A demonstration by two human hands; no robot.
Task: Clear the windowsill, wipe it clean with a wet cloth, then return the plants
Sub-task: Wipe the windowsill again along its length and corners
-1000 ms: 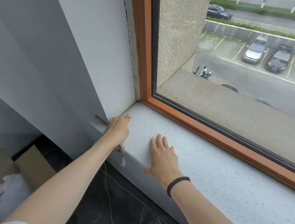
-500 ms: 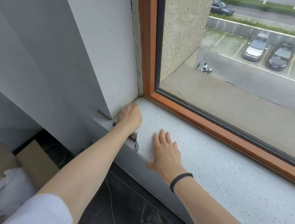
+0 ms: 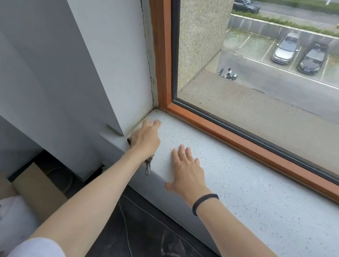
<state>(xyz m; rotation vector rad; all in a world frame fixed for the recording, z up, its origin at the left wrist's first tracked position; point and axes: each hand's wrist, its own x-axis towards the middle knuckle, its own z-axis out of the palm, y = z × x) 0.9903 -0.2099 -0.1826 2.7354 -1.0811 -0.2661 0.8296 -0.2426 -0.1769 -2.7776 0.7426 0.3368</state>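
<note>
Left hand (image 3: pixel 146 139) on cloth (image 3: pixel 148 166) at windowsill (image 3: pixel 263 202) corner; right hand (image 3: pixel 187 172) flat beside.

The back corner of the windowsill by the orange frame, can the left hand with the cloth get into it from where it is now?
Probably yes. The left hand presses the cloth along the side wall, fingertips just short of the corner, with bare windowsill between. The right hand rests flat off to the side.

Matt speckled stone windowsill (image 3: pixel 243 192), glossy wooden window frame (image 3: pixel 250 146), patterned woven cloth (image 3: pixel 148 166)
</note>
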